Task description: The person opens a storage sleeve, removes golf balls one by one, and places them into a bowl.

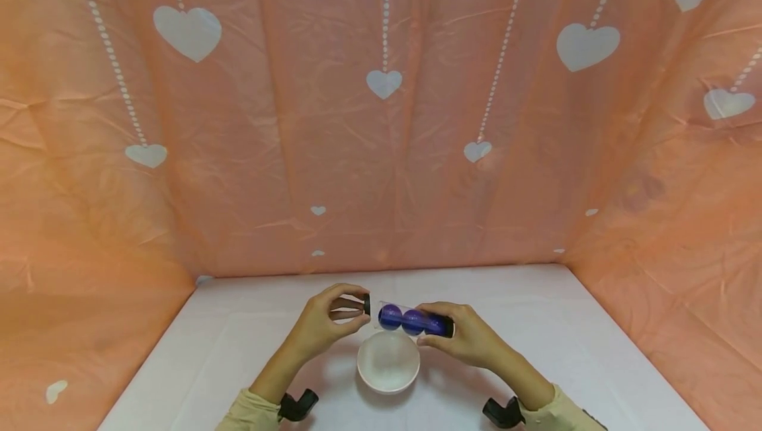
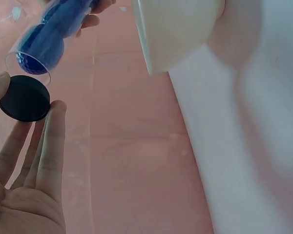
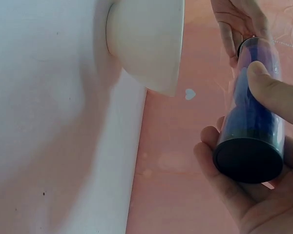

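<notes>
My right hand (image 1: 467, 335) grips a clear plastic tube (image 3: 254, 97) with several blue balls (image 1: 413, 322) in a row inside and a black cap on its near end. The tube lies almost level, its uncapped end toward the left hand. Between thumb and fingertips, my left hand (image 1: 327, 318) pinches a round black lid (image 2: 24, 98) by its edge. The lid faces the tube's open rim, a small gap apart in the head view. Just below the tube's open end stands a white bowl (image 1: 388, 363) on the table.
A white-covered table (image 1: 238, 325) spreads under the hands. Orange sheeting (image 1: 381, 173) printed with white hearts closes off the back and both sides. Black camera mounts (image 1: 299, 406) stick out at both wrists.
</notes>
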`<act>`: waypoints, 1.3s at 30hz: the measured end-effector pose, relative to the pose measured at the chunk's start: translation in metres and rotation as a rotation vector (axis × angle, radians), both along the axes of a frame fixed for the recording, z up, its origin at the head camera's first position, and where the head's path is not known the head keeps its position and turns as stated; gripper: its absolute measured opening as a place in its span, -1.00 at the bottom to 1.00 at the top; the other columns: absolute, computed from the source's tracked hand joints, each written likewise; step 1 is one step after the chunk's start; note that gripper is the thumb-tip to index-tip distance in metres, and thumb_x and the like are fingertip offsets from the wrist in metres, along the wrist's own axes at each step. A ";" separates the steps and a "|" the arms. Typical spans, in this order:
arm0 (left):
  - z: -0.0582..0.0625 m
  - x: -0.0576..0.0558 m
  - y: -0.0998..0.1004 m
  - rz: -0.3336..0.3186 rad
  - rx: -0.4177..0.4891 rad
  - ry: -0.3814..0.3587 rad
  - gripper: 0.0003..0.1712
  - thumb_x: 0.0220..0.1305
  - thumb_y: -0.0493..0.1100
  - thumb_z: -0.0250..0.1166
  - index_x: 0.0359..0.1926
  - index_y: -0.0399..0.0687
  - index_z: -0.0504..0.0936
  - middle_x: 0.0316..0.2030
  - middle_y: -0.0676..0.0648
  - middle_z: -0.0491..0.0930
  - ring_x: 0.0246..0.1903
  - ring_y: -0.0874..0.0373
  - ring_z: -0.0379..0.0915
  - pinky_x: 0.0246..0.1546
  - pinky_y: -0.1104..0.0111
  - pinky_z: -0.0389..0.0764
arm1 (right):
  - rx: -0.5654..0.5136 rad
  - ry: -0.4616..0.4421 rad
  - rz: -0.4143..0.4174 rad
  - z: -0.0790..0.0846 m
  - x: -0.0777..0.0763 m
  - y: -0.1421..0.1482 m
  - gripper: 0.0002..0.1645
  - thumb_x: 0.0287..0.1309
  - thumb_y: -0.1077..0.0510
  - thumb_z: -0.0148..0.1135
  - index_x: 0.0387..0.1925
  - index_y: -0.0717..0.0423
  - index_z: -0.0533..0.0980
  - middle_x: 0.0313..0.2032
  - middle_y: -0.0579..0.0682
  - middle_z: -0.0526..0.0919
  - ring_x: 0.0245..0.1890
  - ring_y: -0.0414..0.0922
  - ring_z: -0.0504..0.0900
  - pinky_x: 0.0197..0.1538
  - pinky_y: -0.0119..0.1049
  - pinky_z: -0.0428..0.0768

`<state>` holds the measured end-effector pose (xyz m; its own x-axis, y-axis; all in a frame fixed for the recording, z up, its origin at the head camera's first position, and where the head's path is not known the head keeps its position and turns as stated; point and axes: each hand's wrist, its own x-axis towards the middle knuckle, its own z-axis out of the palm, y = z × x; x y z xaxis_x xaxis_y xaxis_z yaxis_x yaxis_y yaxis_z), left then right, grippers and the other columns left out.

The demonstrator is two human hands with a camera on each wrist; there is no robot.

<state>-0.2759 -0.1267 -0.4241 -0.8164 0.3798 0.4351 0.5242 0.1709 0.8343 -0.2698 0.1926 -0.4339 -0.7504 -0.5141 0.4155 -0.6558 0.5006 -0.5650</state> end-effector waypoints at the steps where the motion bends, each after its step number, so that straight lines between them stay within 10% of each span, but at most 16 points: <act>1: 0.000 0.000 -0.001 0.005 -0.006 0.004 -0.48 0.27 -0.25 0.60 0.22 -0.11 0.67 0.07 -0.18 0.71 0.05 -0.06 0.75 0.10 0.23 0.76 | -0.001 0.000 -0.002 0.000 0.000 0.000 -0.38 0.23 -0.12 0.60 0.22 0.06 0.69 0.13 0.02 0.78 0.08 -0.15 0.73 0.16 -0.15 0.73; 39: -0.026 -0.024 -0.026 0.202 -0.185 -0.022 -0.53 0.23 -0.10 0.64 0.12 -0.06 0.71 -0.06 0.01 0.78 0.02 -0.02 0.73 0.19 0.02 0.71 | 0.013 -0.055 -0.005 -0.001 0.000 0.002 -0.36 0.24 -0.18 0.57 0.24 0.04 0.68 0.15 0.01 0.77 0.09 -0.14 0.72 0.20 -0.17 0.71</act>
